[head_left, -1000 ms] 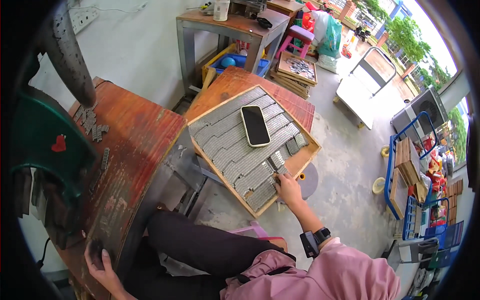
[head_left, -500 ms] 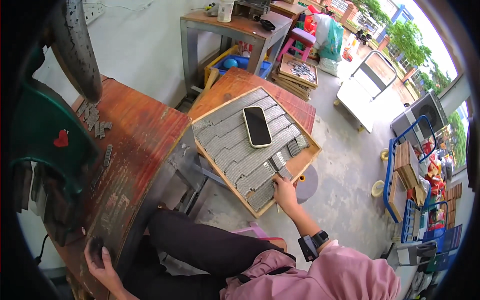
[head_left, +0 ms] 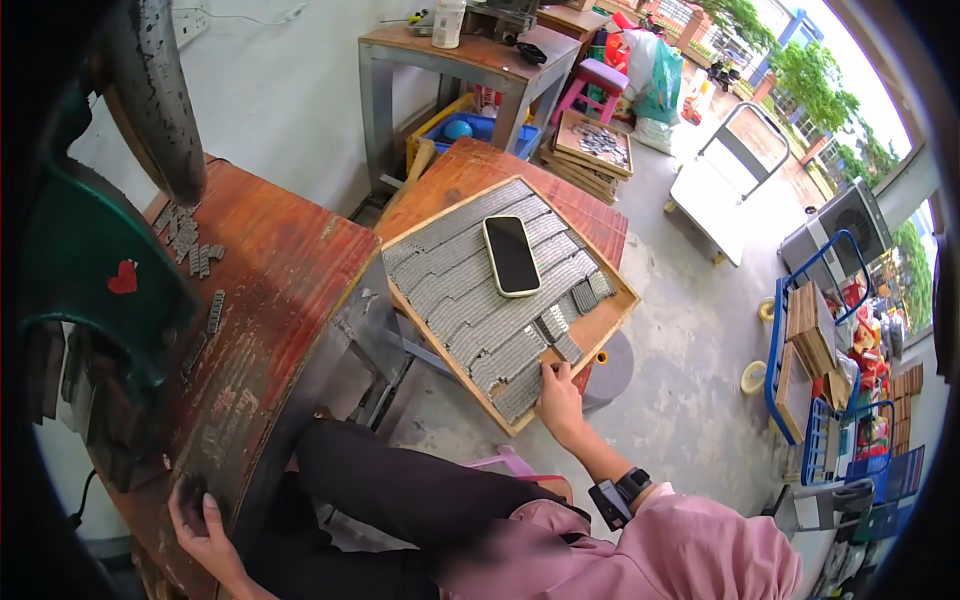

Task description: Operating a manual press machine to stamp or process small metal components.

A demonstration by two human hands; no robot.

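Note:
My right hand point(head_left: 562, 405) is at the near right edge of a shallow wooden tray point(head_left: 450, 372), fingers pinched together. Whatever they hold is too small to make out. Rows of small grey metal strips point(head_left: 450, 270) fill most of the tray, and bare wood shows near my right hand. On the strips lies a smartphone point(head_left: 513, 256) in a pale case, its screen dark. My left hand point(head_left: 205, 530) rests at the near edge of the worn red-brown bench point(head_left: 270, 270), its fingers curled around something dark that I cannot make out.
A green machine point(head_left: 110, 270) stands on the bench's left, with loose metal strips point(head_left: 183, 235) beside it. The tray sits on a wooden table point(head_left: 475, 165). Farther off are stacked trays point(head_left: 590, 150), a white trolley point(head_left: 725, 190) and a blue cart point(head_left: 780, 400).
My right hand has drawn back toward me from inside the tray to its near edge. A patch of bare wood now shows where its fingers were. My left hand has not moved.

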